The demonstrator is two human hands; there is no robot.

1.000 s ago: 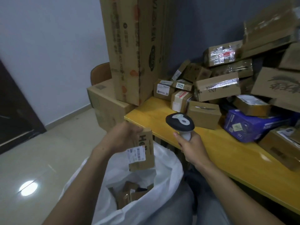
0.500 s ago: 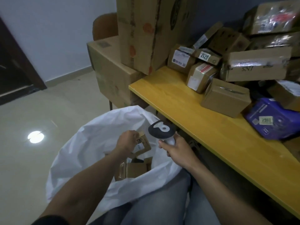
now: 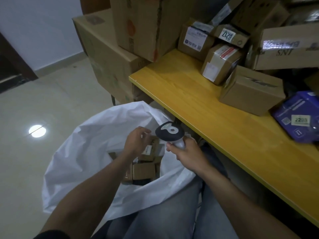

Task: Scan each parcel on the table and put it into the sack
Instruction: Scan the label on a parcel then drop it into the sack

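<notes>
Left hand over white plastic sack to drop small brown cardboard parcel, grip unclear; right hand alongside clasps black-and-white scanner, ready

The pale tiled floor is filling the 9 o'clock side, with 1 round light reflection shining on it. A dark door is standing at 10 o'clock. At 12 o'clock, 1 tall carton is resting on 1 large carton, a wooden chair back showing behind.

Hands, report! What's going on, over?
Left hand over sack mouth, at small parcel, grip unclear. Right hand grips scanner. Nothing blocking sack.
</notes>
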